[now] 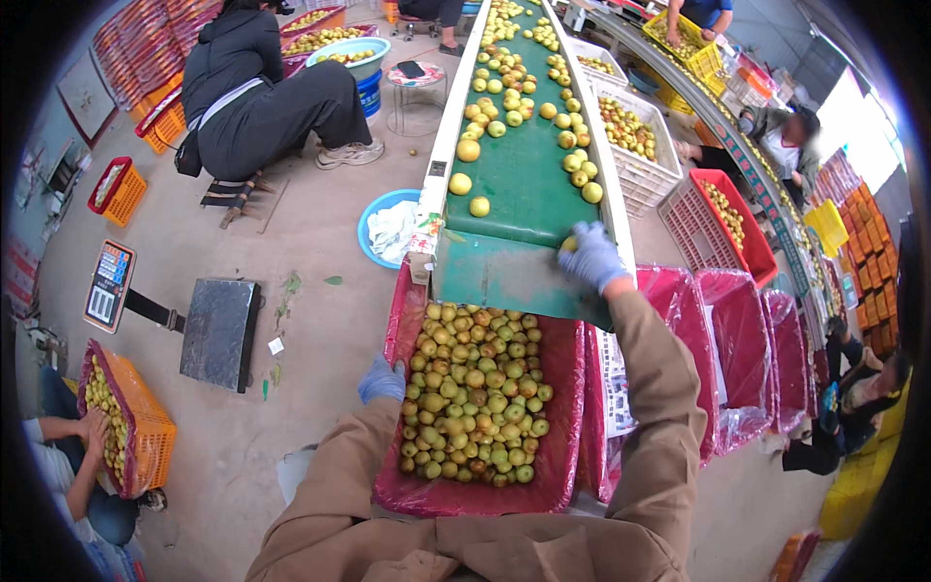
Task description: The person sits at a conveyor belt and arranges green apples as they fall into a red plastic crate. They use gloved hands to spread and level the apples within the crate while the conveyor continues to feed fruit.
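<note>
My left hand (382,380), in a blue-violet glove, grips the left rim of a crate lined with red plastic film (558,407). Inside the crate lies a heap of round yellow-green fruits (476,393), some with brown patches. Over its far end slopes the green end flap (502,270) of a conveyor belt (509,174). At the belt's right side, just above the flap, my gloved right hand (595,256) has its fingers around a yellow fruit (567,245). More fruits (502,109) lie scattered further up the belt.
Several red-lined crates (734,342) stand at the right. A blue basin with white cloth (389,227) and a platform scale (220,333) are on the left floor. One person (254,109) sits near the belt; another's hands (94,429) touch fruit in an orange crate (153,444).
</note>
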Available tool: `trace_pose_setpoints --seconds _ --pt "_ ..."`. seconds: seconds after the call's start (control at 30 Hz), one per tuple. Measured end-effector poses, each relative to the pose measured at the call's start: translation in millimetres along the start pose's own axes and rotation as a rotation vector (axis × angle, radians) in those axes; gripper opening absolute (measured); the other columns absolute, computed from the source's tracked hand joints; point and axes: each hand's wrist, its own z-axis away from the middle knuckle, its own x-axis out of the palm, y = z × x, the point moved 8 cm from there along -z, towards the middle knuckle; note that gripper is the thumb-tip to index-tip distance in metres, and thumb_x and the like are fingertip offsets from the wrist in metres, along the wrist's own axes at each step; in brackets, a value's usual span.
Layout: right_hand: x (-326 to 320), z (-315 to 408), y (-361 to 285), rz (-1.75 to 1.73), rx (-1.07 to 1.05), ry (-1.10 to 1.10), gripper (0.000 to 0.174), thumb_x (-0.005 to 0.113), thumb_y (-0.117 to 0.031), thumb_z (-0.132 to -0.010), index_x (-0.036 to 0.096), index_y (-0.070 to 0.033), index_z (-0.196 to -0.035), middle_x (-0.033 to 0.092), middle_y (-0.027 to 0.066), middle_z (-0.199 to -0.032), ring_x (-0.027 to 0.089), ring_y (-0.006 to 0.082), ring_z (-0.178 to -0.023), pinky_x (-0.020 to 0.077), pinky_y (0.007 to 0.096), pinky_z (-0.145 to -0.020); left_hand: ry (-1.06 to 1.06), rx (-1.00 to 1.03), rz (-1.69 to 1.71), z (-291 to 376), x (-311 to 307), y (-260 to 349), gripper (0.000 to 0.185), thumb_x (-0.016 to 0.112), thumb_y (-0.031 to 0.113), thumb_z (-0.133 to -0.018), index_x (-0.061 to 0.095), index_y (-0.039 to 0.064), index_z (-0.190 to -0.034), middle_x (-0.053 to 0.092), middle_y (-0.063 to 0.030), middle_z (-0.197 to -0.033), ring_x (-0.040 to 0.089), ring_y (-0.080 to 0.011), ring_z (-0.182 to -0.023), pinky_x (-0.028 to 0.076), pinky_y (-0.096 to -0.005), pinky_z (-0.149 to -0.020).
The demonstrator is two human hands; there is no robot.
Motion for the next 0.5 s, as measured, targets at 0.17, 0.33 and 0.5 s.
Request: trace_pose_setpoints --seconds 0.17,0.33,0.5 --pt "13 129 -107 0.194 -0.636 -0.498 0.041 0.072 -0.028 -0.071 0.057 -0.006 -0.103 0.049 0.0206 -0.11 0.062 0.0326 -0.09 0.0517 0.0417 -0.082 -0.022 -0.024 0.024 1 -4 1 0.043 0.056 0.039 -0.086 0.05 0.004 -0.109 0.063 -0.0212 -0.103 0.06 -0.0383 -0.097 0.046 -0.0464 -0.084" --pt "-194 28 -41 0.612 -0.266 0.433 0.052 0.069 -0.035 -0.074 0.051 -0.012 -0.118 0.055 0.0162 -0.106 0.061 0.0304 -0.086 0.0514 0.039 -0.071 -0.002 0.026 0.063 2 -4 14 0.042 0.057 0.038 -0.086 0.049 0.004 -0.11 0.062 -0.0225 -0.104 0.06 -0.0391 -0.097 0.046 -0.0466 -0.084" --pt "-253 68 -53 0.123 -0.355 0.82 0.076 0.074 -0.034 -0.074 0.038 -0.01 -0.137 0.052 0.0159 -0.126 0.059 0.0308 -0.102 0.0498 0.0386 -0.083 -0.031 -0.03 0.032 0 -5 1 0.045 0.057 0.038 -0.086 0.048 0.006 -0.116 0.062 -0.0222 -0.107 0.06 -0.0387 -0.098 0.046 -0.0462 -0.085"
